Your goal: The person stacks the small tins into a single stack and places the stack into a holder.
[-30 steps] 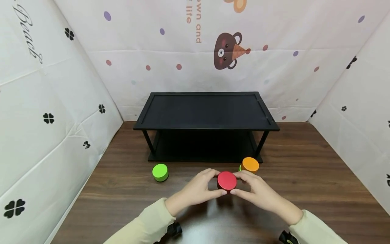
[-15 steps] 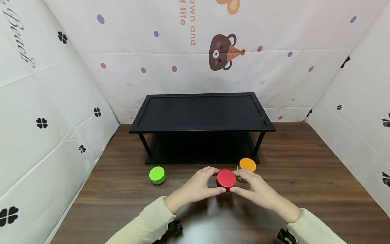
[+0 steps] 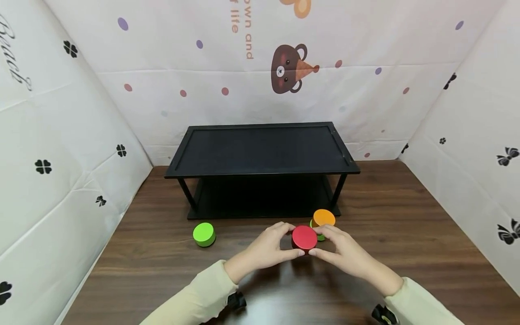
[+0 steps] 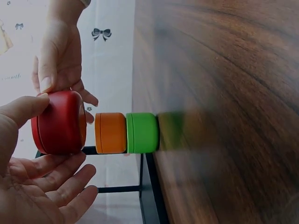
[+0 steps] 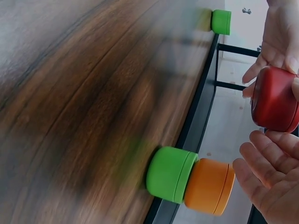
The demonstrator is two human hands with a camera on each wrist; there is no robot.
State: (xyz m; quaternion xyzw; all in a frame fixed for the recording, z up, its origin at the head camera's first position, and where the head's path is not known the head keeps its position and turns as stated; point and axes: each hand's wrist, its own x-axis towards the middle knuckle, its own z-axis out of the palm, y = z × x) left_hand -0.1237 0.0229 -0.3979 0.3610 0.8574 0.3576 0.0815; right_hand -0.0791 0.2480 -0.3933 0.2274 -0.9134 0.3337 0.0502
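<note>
A round red canister with a lid (image 3: 304, 238) is held in the air between both hands. My left hand (image 3: 270, 246) grips its left side, thumb in front and fingers behind. From the other side my right hand (image 3: 345, 253) pinches it the same way. Just behind and to the right, an orange canister (image 3: 324, 217) stands on a green canister (image 4: 142, 133). In the left wrist view, the red canister (image 4: 60, 122) is above the level of the orange top and apart from it. Another green canister (image 3: 204, 234) stands alone to the left.
A black two-tier rack (image 3: 262, 151) stands at the back of the brown wooden table (image 3: 154, 271), close behind the stack. White printed cloth (image 3: 183, 54) walls off the back and both sides.
Relative to the table, both hands have carried the red canister a little to the right, closer to the stack. The whole head view has shifted, so the rack and canisters appear farther left.
</note>
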